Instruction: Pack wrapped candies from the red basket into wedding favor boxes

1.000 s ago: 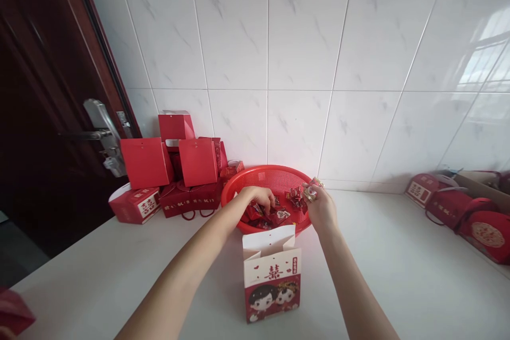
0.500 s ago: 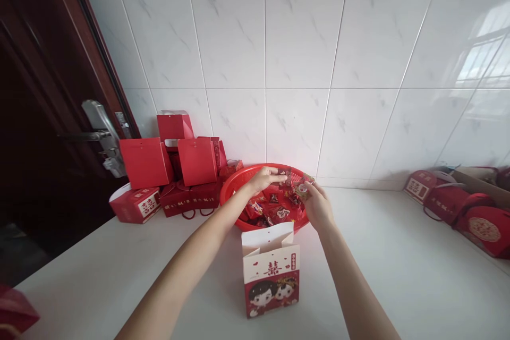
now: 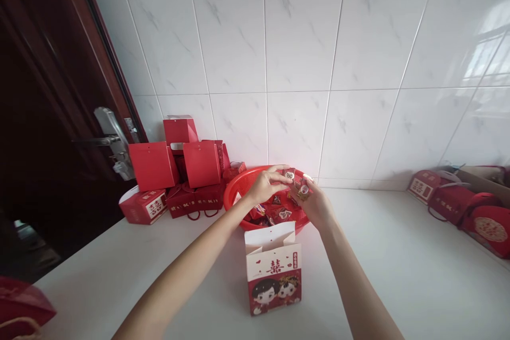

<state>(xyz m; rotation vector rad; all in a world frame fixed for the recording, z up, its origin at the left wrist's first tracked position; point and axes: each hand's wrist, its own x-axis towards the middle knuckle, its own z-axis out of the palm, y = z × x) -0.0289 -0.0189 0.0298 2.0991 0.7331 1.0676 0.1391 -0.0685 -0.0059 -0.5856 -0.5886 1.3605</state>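
My left hand is closed on a small wrapped candy with a dark red wrapper, above the basket. Close to it on the right, my right hand grips wrapped candies, partly hidden by its fingers. Beneath both hands is a red plastic basket holding several wrapped candies. In front of the basket stands a white and red candy box, upright, its top flaps open. Two cartoon figures and a red character are printed on its front.
Red gift boxes are piled left of the basket by the tiled wall. More red boxes lie at the right edge. A red bag sits at lower left, and a dark door with a handle is beyond the white table.
The two hands have come a little closer together over the basket, still holding candies. The view has shifted slightly; the open box stays standing in place.
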